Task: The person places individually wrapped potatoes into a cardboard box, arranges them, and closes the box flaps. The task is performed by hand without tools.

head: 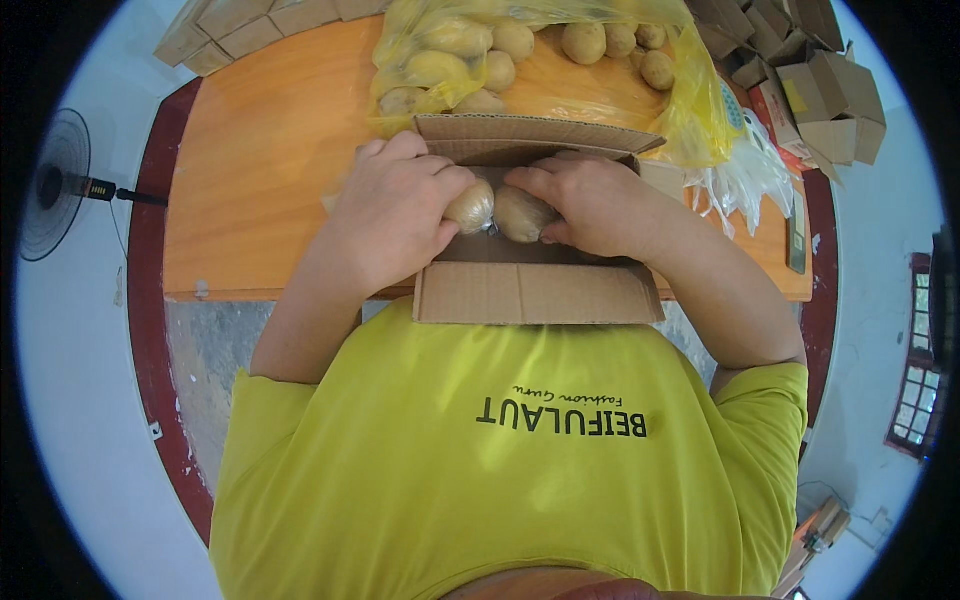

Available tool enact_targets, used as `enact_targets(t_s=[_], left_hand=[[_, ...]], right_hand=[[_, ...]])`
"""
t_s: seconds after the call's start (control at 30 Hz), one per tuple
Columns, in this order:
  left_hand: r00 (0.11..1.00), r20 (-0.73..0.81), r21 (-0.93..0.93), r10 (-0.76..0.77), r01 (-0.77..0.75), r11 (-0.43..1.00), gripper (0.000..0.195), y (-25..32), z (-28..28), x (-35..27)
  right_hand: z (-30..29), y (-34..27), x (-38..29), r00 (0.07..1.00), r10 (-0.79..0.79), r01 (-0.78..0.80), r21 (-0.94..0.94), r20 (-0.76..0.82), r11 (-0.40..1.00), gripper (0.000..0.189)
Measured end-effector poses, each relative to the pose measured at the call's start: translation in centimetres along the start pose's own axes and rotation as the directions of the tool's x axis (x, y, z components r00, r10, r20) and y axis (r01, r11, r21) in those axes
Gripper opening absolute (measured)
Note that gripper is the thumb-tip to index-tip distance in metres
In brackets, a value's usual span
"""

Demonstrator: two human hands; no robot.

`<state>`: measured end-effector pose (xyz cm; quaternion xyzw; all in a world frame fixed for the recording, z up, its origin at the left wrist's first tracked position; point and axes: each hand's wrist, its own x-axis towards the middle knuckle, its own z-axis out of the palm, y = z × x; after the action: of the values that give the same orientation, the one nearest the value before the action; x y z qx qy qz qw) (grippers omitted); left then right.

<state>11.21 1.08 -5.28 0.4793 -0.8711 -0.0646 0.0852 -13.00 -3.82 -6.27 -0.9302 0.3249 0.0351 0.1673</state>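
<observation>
An open cardboard box [536,294] stands at the table's near edge, its long flaps spread. My left hand [405,202] reaches over the box's left side and grips a round, pale brown fruit wrapped in clear film [471,207]. From the right, my right hand [592,199] holds a second film-wrapped round fruit [522,214] between thumb and fingers. Both fruits are at the box's opening, side by side and nearly touching. The box's floor is mostly hidden by hands and fruits.
Behind the box, a yellow plastic bag [694,112] lies spread with several round fruits [583,43] in and around it. White plastic bags [750,176] and a flat dark object [796,234] lie at right. Cardboard boxes are stacked back left [240,34] and piled back right [825,90].
</observation>
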Motion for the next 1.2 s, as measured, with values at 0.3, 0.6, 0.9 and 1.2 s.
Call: enact_targets(t_s=[0.3, 0.6, 0.9, 1.2], left_hand=[[0.999, -0.033, -0.023, 0.004, -0.004, 1.000, 0.046, 0.1, 0.0, -0.4], [0.992, -0.124, -0.065, 0.034, -0.042, 0.997, 0.053, -0.4, 0.3, -1.0], [0.990, -0.140, -0.087, 0.030, -0.043, 0.995, 0.052, -0.5, 0.6, -0.8], [0.989, -0.144, -0.098, 0.039, -0.053, 0.994, 0.051, -0.5, 0.3, -0.9]], right_hand=[[0.3, 0.1, -0.1, 1.000, 0.019, -0.018, 0.054, -0.008, 0.998, 0.068], [-2.1, 0.9, -3.1, 0.993, 0.091, -0.076, 0.194, -0.070, 0.978, 0.063], [-2.4, 2.7, -6.2, 0.949, 0.050, -0.015, 0.113, -0.310, 0.993, 0.051], [-2.5, 1.2, -6.0, 0.989, 0.035, -0.063, -0.191, -0.147, 0.980, 0.059]])
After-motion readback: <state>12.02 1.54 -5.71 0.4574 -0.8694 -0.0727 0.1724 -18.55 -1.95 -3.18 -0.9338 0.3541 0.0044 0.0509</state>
